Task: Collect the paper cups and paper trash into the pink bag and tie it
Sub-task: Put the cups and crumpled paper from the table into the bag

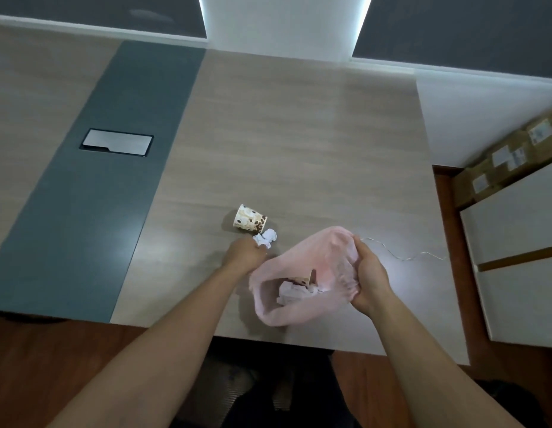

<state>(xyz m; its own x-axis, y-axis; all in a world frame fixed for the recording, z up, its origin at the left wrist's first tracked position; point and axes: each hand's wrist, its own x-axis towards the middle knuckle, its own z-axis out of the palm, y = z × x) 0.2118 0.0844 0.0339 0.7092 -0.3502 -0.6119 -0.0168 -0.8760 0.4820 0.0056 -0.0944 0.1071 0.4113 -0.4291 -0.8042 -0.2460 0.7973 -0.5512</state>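
Observation:
A pink bag (318, 261) lies open on the wooden table (299, 143), mouth toward me. Inside it I see a paper cup (308, 278) and crumpled white paper (291, 293). My right hand (368, 276) grips the bag's right side and holds the mouth up. My left hand (242, 253) is closed on a crumpled white paper ball (266, 237) just left of the bag. A paper cup with a coffee-bean print (249, 218) lies on its side directly behind that paper ball.
A thin wire (404, 253) trails across the table right of the bag. A grey strip with a metal cover plate (116, 142) runs down the table's left part. White cabinets (515, 242) and cardboard boxes (509, 159) stand to the right.

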